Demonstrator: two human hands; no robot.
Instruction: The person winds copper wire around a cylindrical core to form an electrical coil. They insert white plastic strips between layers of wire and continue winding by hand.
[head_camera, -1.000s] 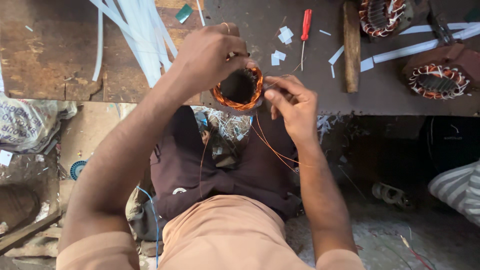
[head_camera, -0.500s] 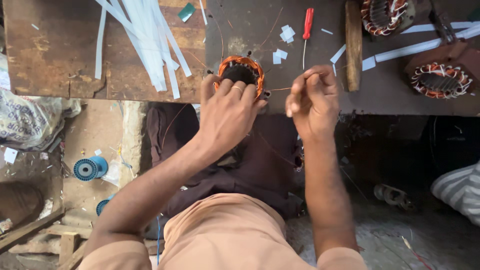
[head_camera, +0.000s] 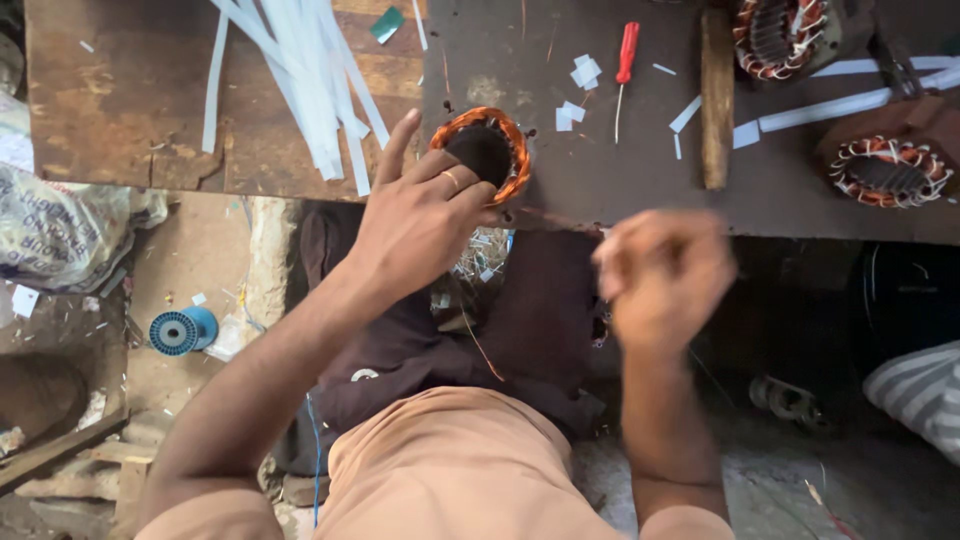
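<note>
Coil: copper wire ring (head_camera: 482, 152) lies at the surface (head_camera: 600, 170) edge.
Left hand (head_camera: 420, 225): grip narrow, fingers steadying the ring.
Right hand (head_camera: 662, 272): blurred fist off the edge; holding what, cannot tell.
Progress: ring looks wound; tidying seems left.
Nearby: red screwdriver (head_camera: 625, 60), white strips (head_camera: 300, 70).

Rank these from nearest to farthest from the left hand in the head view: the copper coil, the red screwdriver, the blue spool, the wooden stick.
From the left hand:
1. Copper coil, under its fingertips at the bench edge.
2. Red screwdriver, up and to the right on the bench.
3. Blue spool, down on the floor to the left.
4. Wooden stick, farther right on the bench.
The middle two are close.
</note>
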